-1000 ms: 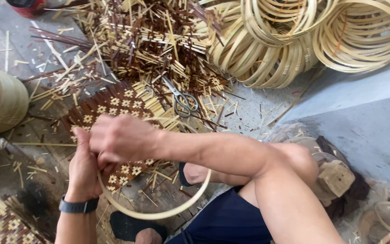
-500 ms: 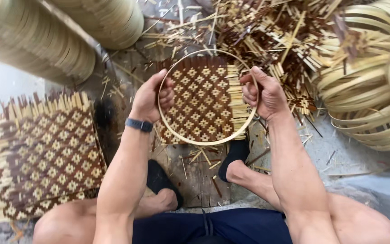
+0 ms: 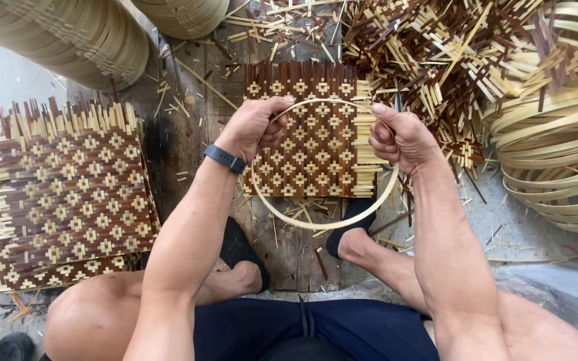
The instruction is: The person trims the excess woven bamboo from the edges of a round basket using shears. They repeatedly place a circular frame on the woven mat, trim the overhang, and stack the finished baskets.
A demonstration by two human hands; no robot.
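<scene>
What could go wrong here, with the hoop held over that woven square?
1. The bamboo hoop is gripped only at its upper arc by the left hand and right hand; its free lower arc could twist or spring out of round.
2. The woven mat lies loose on the plank, so it might shift off-centre under the hoop.
3. Cut strips heaped beside the right hand look sharp and could snag fingers.
</scene>
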